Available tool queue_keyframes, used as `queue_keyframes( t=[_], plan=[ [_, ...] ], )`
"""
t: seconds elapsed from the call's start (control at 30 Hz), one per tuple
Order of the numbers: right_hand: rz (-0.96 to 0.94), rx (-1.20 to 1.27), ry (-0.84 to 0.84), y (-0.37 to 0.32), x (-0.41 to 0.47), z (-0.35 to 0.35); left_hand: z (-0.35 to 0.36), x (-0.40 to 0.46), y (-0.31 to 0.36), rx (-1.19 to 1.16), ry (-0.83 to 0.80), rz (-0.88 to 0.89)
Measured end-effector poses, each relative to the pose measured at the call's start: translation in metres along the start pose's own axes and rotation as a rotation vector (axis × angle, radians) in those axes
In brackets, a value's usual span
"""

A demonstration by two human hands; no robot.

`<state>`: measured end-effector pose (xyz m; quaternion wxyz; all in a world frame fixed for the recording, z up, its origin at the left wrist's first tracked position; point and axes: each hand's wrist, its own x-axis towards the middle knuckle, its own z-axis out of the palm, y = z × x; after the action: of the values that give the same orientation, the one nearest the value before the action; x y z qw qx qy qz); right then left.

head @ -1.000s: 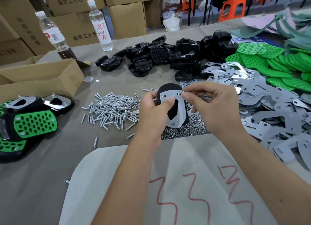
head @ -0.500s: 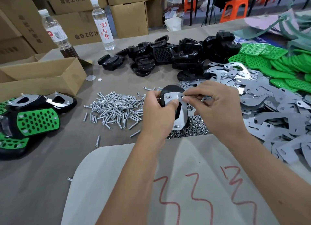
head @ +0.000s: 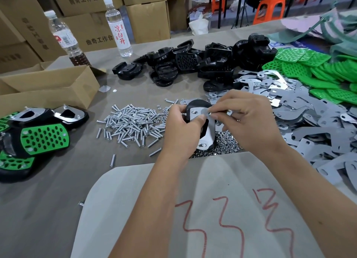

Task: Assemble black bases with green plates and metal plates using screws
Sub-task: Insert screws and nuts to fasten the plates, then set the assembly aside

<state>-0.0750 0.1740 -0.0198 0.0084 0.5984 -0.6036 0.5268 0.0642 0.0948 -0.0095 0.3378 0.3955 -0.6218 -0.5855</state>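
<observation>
My left hand (head: 182, 129) grips a black base (head: 197, 105) with a metal plate (head: 209, 131) laid on it, thumb pressing the plate. My right hand (head: 247, 120) pinches something small, probably a nut, at the plate's upper right hole. Loose screws (head: 131, 122) lie left of the hands and a heap of nuts (head: 224, 143) lies under them. Spare black bases (head: 193, 64) are piled behind, metal plates (head: 318, 126) at the right, green plates (head: 309, 70) at the far right.
Finished assemblies (head: 38, 134) with green plates lie at the left beside an open cardboard box (head: 48, 89). Two water bottles (head: 118, 26) stand at the back before stacked boxes. A white sheet (head: 202, 209) with red marks covers the near table edge.
The base has tilted slightly in my left hand, and my right fingers have closed in on the plate's upper right hole. Both hands stay in the same spot.
</observation>
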Motion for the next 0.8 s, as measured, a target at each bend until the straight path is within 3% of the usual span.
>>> queue_keyframes(
  t=[0.3, 0.5, 0.73, 0.8],
  plan=[
    [0.257, 0.231, 0.051, 0.001, -0.002, 0.006, -0.001, 0.004, -0.009, -0.030, 0.007, 0.008],
    [0.242, 0.305, 0.020, 0.001, -0.001, 0.008, -0.003, 0.009, -0.011, -0.086, 0.035, -0.023],
    [0.268, 0.317, 0.165, 0.001, -0.003, 0.012, 0.001, 0.004, -0.007, -0.160, -0.008, -0.025],
    [0.254, 0.315, 0.120, -0.001, -0.003, 0.011, 0.001, 0.003, -0.005, -0.189, 0.001, -0.041]
  ],
)
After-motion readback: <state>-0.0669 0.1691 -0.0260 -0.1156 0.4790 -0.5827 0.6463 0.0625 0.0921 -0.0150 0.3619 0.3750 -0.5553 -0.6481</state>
